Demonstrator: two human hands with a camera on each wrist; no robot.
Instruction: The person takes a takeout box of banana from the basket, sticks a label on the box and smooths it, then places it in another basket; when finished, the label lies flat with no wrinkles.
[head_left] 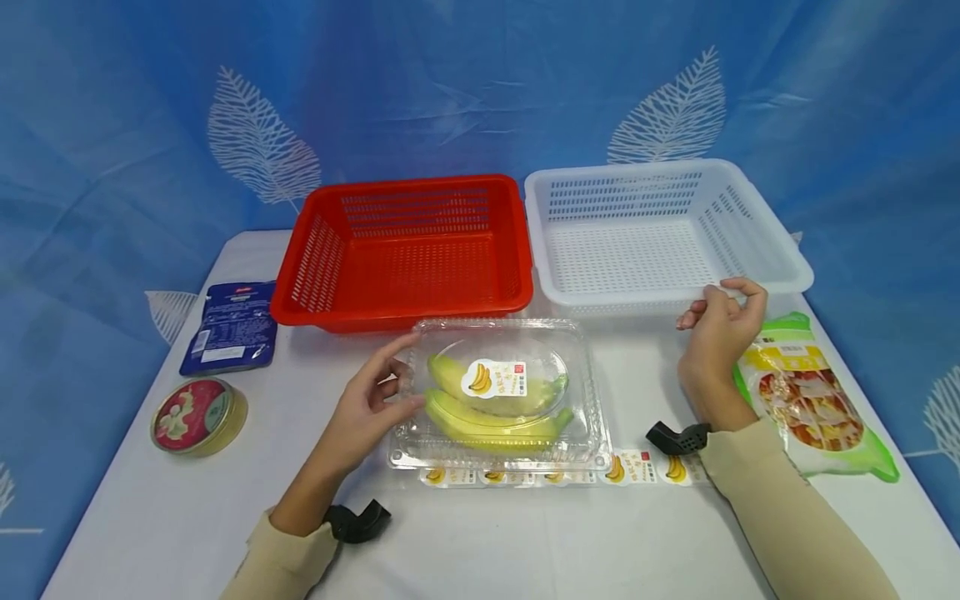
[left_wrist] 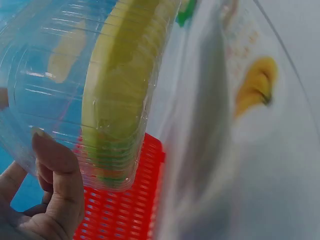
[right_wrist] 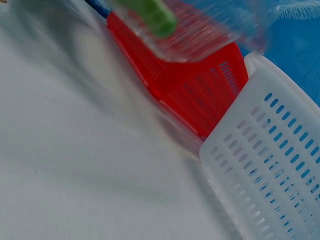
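Observation:
A clear plastic clamshell box [head_left: 517,471] holds bananas [head_left: 495,421] and has a banana sticker [head_left: 491,379] on its lid. My left hand [head_left: 371,404] grips the box by its left side. In the left wrist view the thumb [left_wrist: 55,155] lies against the clear wall, with the other fingers partly hidden behind it. My right hand [head_left: 720,329] is at the front rim of the white basket [head_left: 667,296], its fingers loosely bent and nothing visible in them. A strip of banana stickers [head_left: 555,477] runs along the table just in front of the box.
Behind the box stands a red basket [head_left: 405,312], side by side with the white one. At the left are a blue pouch [head_left: 232,329] and a round tin [head_left: 198,417]. A green-and-white food bag [head_left: 817,400] lies by the right forearm. Blue cloth hangs behind the table.

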